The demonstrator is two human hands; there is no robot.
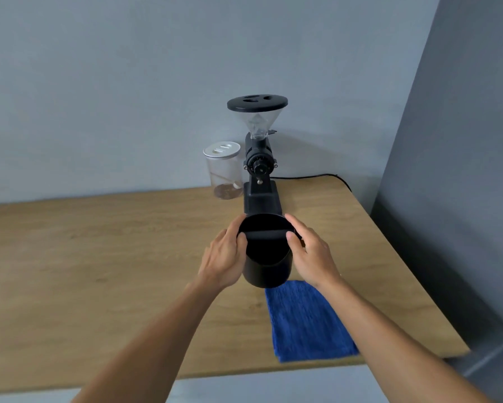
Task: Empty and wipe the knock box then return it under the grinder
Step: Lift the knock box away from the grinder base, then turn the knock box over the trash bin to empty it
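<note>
Left hand (225,254) and right hand (309,251) are clamping the black knock box (266,266) just before the grinder (260,181); its interior appears empty, wiping state unclear, and replacement is evidently remaining.

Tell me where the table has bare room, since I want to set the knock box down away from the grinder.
The widest free patch is the wooden table left of the left hand, out to its left edge. A narrower strip lies right of the blue cloth. It is crowded at the back, where the jar flanks the grinder, and around the knock box.
</note>
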